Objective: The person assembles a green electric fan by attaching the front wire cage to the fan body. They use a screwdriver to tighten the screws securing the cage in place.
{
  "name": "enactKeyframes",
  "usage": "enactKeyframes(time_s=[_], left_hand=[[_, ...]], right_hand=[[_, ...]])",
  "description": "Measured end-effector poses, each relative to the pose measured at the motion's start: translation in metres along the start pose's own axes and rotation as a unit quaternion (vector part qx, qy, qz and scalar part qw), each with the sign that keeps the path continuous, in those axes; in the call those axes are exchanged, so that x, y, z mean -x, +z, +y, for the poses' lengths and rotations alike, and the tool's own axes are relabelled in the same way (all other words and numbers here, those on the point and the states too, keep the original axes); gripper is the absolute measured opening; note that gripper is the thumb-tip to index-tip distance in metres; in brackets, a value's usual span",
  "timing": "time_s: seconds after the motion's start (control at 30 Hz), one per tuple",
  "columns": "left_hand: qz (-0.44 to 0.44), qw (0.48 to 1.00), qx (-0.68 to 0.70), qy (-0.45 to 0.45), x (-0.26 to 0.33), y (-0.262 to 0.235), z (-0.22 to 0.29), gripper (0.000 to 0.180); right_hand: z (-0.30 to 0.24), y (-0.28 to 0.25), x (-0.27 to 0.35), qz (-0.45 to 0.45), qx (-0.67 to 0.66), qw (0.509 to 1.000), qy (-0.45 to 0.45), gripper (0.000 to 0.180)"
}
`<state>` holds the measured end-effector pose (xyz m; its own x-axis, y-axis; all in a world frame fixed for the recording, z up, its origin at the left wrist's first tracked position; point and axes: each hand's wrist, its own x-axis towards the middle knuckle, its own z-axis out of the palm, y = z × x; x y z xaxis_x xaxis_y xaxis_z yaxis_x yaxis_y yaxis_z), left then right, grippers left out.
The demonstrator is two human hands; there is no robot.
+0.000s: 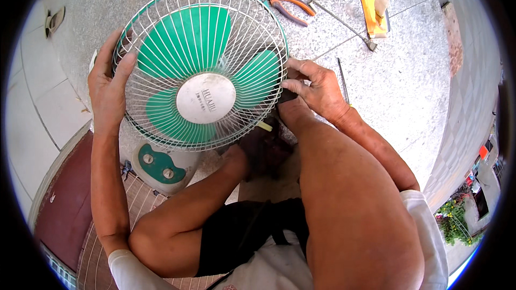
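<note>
Between my two hands is an electric fan (206,98), its round white wire guard facing up over green blades. My left hand (110,83) grips the guard's left rim, with the thumb over the front wires and the fingers round the edge. At the opposite rim, my right hand (317,87) pinches the guard's edge between thumb and fingers. The fan's pale base (161,166), with a green panel and two knobs, shows below the guard. My legs bend around the fan's near side, and the feet are partly hidden beneath it.
Pliers (282,4) with orange and black handles lie beyond the guard. A power cord with a plug (370,44) stretches across the speckled floor. Nearby are an orange packet (372,11) and a thin screwdriver-like rod (343,80). A slipper (55,20) lies far left.
</note>
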<state>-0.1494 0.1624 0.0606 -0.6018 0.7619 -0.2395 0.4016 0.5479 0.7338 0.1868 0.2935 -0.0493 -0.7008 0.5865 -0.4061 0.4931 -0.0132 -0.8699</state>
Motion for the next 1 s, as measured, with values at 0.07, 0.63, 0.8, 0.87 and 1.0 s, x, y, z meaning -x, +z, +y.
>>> enactKeyframes(time_s=[0.07,0.63,0.8,0.87,1.0], left_hand=[[-0.013,1.000,-0.008,-0.014,0.000,-0.001,0.002,0.055],[-0.002,0.997,-0.062,0.046,-0.014,0.007,-0.018,0.057],[-0.013,0.995,-0.078,0.064,-0.016,0.006,-0.019,0.055],[-0.008,0.994,-0.094,0.060,-0.016,0.005,-0.020,0.053],[0.003,0.994,-0.098,0.054,-0.005,-0.001,-0.022,0.053]], right_hand=[[0.001,0.003,0.002,-0.002,-0.018,1.000,0.021,0.041],[0.015,0.004,-0.007,0.006,-0.035,0.999,0.007,0.031],[0.016,0.001,-0.012,0.001,-0.103,0.995,0.018,0.037],[0.012,-0.001,-0.011,-0.010,-0.118,0.991,0.055,0.039],[0.007,0.000,-0.008,-0.013,-0.099,0.992,0.083,0.040]])
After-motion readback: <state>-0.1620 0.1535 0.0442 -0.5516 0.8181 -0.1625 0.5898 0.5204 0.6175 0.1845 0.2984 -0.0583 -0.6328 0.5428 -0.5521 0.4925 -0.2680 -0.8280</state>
